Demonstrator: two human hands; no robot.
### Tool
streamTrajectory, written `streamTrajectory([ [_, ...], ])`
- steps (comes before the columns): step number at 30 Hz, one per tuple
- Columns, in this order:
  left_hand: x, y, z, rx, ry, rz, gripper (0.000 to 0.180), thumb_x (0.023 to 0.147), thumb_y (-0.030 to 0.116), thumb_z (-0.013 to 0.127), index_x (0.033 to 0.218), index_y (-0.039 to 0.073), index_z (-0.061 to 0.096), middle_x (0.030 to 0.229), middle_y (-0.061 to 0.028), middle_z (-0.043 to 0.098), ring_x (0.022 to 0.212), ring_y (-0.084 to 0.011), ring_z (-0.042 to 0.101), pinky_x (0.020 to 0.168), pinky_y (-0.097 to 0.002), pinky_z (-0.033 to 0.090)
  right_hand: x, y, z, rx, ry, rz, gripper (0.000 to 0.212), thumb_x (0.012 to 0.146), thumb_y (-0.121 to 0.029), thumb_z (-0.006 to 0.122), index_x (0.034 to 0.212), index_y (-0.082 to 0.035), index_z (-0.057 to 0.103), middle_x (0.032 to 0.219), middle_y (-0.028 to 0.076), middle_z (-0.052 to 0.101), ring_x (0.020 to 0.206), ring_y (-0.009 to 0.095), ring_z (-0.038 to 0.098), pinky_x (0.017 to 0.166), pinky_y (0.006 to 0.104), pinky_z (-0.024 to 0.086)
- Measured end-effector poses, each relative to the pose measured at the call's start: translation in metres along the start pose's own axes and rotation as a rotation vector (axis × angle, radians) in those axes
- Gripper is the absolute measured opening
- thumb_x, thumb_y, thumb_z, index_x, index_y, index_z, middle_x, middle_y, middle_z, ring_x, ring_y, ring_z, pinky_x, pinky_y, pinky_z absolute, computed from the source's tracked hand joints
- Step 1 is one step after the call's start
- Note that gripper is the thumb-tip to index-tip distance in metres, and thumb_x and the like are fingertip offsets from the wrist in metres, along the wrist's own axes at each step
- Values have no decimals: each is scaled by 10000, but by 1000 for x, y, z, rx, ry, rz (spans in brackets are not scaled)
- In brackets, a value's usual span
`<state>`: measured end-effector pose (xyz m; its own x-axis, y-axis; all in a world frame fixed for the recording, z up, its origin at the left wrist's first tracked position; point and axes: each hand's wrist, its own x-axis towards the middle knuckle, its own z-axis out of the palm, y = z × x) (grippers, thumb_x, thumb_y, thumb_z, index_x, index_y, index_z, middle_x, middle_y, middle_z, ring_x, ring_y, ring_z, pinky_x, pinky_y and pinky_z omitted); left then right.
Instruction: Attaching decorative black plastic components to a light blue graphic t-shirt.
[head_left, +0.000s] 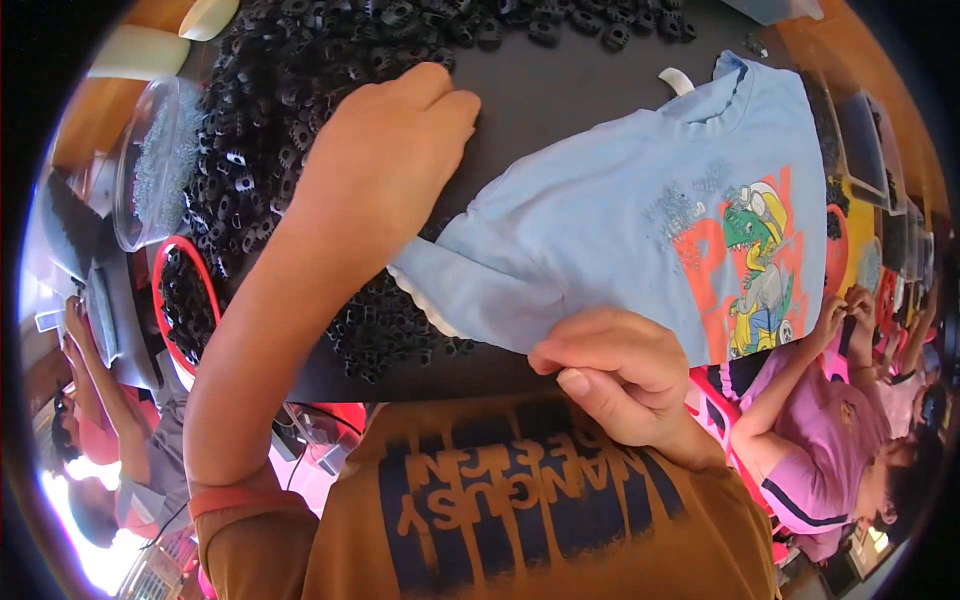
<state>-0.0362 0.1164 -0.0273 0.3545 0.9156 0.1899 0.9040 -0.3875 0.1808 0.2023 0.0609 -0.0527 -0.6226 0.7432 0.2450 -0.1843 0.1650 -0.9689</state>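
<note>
My left hand (395,150) reaches over a broad heap of small black plastic claw clip pieces (290,90). Its fingers curl downward, and their tips are hidden beneath the hand. Close to my body, my right hand (625,375) is closed with thumb and fingertips drawn together; anything between them is too small to make out. It lies at the lower edge of a light blue child's shirt (600,220) with a cartoon dinosaur print, spread across the dark table. One sleeve of the shirt points toward the heap, under my left wrist.
A clear tub of small silvery pieces (165,165) stands left of the heap. Below it, a red-rimmed basket (185,310) holds more black pieces. A person in a pink shirt (820,440) works at the right. Other people sit at the left, beside another table.
</note>
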Motion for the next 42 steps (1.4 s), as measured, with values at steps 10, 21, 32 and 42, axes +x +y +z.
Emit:
streamTrajectory([
  [10,-90,-1,-38,-1806,469,-657,258,905,137,455,1088,-38,503,965,-131,581,708,-145,534,648,-254,422,3,2,-5,20,-60,-3,204,788,23,611,990,48,636,879,147,654,757,239,633,682,308,500],
  [21,-128,-7,-38,-1377,420,-935,151,896,94,492,933,-26,576,685,19,470,606,-57,424,529,-202,333,-1,-4,6,-15,39,74,171,818,8,589,974,68,628,837,141,649,744,222,629,675,302,505],
  [32,-76,-4,-22,-64,194,-478,188,781,139,652,933,34,614,847,-126,582,721,-324,584,627,-371,476,1,-7,5,-54,54,85,180,823,-2,594,987,63,631,839,134,657,749,213,628,675,291,498],
  [42,-56,1,-21,45,79,-499,225,771,196,669,917,34,612,832,-109,588,710,-291,587,628,-359,477,-1,-4,2,4,10,38,196,805,1,613,998,23,645,858,113,660,751,220,628,685,301,489],
])
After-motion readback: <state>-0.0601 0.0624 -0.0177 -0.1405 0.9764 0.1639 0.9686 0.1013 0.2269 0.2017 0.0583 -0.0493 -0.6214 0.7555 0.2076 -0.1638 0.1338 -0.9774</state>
